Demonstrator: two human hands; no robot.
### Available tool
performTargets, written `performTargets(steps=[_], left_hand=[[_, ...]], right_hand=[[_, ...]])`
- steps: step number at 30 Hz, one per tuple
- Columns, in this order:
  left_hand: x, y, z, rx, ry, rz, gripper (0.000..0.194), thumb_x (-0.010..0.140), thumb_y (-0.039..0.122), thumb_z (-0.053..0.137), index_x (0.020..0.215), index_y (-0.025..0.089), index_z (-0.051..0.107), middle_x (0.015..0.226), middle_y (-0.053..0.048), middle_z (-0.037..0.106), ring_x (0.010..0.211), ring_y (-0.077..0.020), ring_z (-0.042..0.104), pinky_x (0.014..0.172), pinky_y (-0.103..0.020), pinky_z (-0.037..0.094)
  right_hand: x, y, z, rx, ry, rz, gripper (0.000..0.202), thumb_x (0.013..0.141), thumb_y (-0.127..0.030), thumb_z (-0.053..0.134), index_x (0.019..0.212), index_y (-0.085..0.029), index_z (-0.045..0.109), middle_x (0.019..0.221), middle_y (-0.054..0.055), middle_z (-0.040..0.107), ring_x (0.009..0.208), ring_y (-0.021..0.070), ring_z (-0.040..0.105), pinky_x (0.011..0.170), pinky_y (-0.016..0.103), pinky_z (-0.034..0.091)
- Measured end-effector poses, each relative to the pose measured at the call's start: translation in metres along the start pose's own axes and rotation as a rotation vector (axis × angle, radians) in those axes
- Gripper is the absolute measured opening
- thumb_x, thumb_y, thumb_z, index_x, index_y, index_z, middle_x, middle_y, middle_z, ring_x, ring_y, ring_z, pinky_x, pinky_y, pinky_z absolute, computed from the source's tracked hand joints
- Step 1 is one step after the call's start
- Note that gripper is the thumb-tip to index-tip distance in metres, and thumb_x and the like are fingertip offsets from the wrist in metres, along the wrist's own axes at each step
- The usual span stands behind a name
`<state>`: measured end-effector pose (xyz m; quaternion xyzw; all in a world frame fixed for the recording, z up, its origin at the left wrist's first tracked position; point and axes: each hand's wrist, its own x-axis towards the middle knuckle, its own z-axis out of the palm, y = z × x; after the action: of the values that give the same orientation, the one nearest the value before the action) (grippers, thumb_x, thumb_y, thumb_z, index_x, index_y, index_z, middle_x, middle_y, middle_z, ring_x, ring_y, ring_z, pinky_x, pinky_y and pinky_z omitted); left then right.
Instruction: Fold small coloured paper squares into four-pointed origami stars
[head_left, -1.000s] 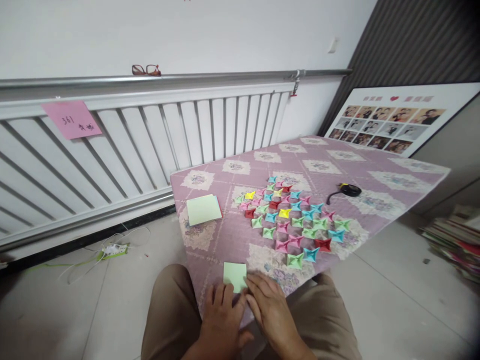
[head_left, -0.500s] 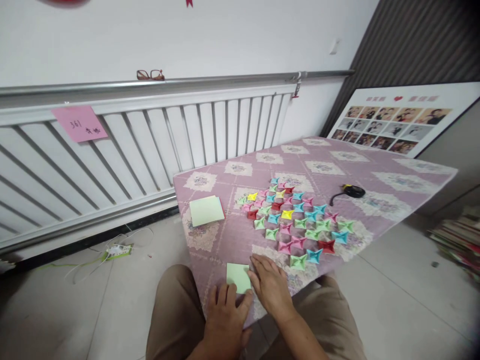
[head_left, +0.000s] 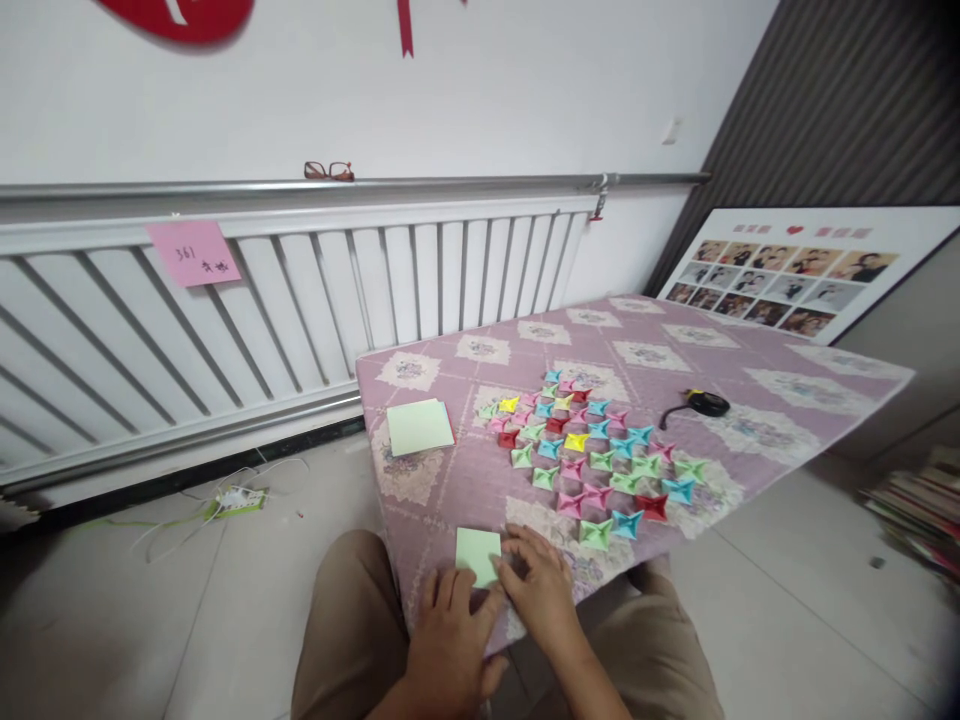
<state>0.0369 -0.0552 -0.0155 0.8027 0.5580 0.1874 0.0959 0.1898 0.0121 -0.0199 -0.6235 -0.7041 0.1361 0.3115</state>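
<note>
A pale green paper square [head_left: 478,555] lies flat on the cloth-covered table near its front edge. My left hand [head_left: 451,625] rests at the paper's lower edge, fingers spread and lying on it and the table. At the paper's right edge is my right hand [head_left: 538,580], its fingers apart, thumb and fingertips touching the edge. Further back on the left lies a stack of paper sheets [head_left: 420,427], pale green on top. Several small folded paper shapes [head_left: 575,442] in green, pink, blue, red and yellow stand in rows to the right.
The table [head_left: 465,480] has a purple patterned cloth. A black cable-like object [head_left: 707,403] lies at its right. Behind stands a white radiator [head_left: 427,270] with a pink note [head_left: 196,255]. A power strip [head_left: 238,501] is on the floor at left, stacked papers [head_left: 919,505] at right.
The head view has tilted up slightly, so the scene sits lower. My right hand's thumb and fingers have bent a little more at the green square's right edge. My left hand has barely moved.
</note>
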Motion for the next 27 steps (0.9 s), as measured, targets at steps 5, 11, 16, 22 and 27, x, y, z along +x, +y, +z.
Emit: performTargets(steps=[5, 11, 16, 22, 27], left_hand=[[-0.007, -0.006, -0.001, -0.164, 0.195, 0.08, 0.036, 0.073, 0.023, 0.061, 0.109, 0.023, 0.059, 0.111, -0.01, 0.056, 0.104, -0.0281, 0.05, 0.095, -0.05, 0.039], [-0.011, -0.023, 0.003, -0.324, 0.439, -0.024, 0.033, 0.078, 0.012, 0.048, 0.111, 0.019, 0.049, 0.112, -0.011, 0.053, 0.108, -0.0234, 0.052, 0.091, -0.043, 0.047], [-0.012, -0.027, -0.007, -0.208, 0.601, 0.012, 0.04, 0.082, 0.013, 0.05, 0.121, 0.017, 0.043, 0.119, -0.014, 0.048, 0.115, -0.0253, 0.047, 0.093, -0.046, 0.047], [-0.014, -0.03, -0.02, -0.088, 0.521, 0.148, 0.027, 0.081, 0.006, 0.047, 0.098, 0.022, 0.06, 0.112, -0.009, 0.052, 0.11, -0.0254, 0.047, 0.094, -0.047, 0.043], [-0.018, -0.033, -0.021, -0.136, 0.43, 0.115, 0.026, 0.08, 0.003, 0.043, 0.08, 0.02, 0.062, 0.093, -0.005, 0.058, 0.094, -0.0205, 0.052, 0.086, -0.039, 0.042]], right_hand=[[-0.005, 0.005, 0.004, -0.002, -0.023, -0.048, 0.012, 0.071, -0.031, 0.064, 0.063, -0.024, 0.059, 0.118, 0.004, 0.063, 0.116, 0.0306, 0.05, 0.094, 0.053, 0.031], [-0.013, -0.008, -0.005, 0.017, 0.232, -0.198, 0.016, 0.081, -0.031, 0.054, 0.067, -0.023, 0.057, 0.116, 0.008, 0.061, 0.114, 0.0273, 0.048, 0.093, 0.048, 0.035], [-0.034, -0.026, -0.01, -0.197, 0.25, -0.361, 0.01, 0.081, -0.02, 0.054, 0.076, -0.027, 0.06, 0.12, 0.003, 0.059, 0.12, 0.0295, 0.042, 0.101, 0.058, 0.018], [-0.057, -0.023, 0.001, -0.287, 0.135, -0.442, 0.017, 0.078, -0.016, 0.056, 0.087, -0.03, 0.061, 0.122, 0.0, 0.059, 0.117, 0.0289, 0.045, 0.103, 0.057, 0.012], [-0.062, -0.014, 0.001, -0.284, 0.067, -0.364, 0.029, 0.076, -0.025, 0.061, 0.105, -0.032, 0.059, 0.121, 0.002, 0.06, 0.118, 0.0316, 0.045, 0.101, 0.058, 0.015]])
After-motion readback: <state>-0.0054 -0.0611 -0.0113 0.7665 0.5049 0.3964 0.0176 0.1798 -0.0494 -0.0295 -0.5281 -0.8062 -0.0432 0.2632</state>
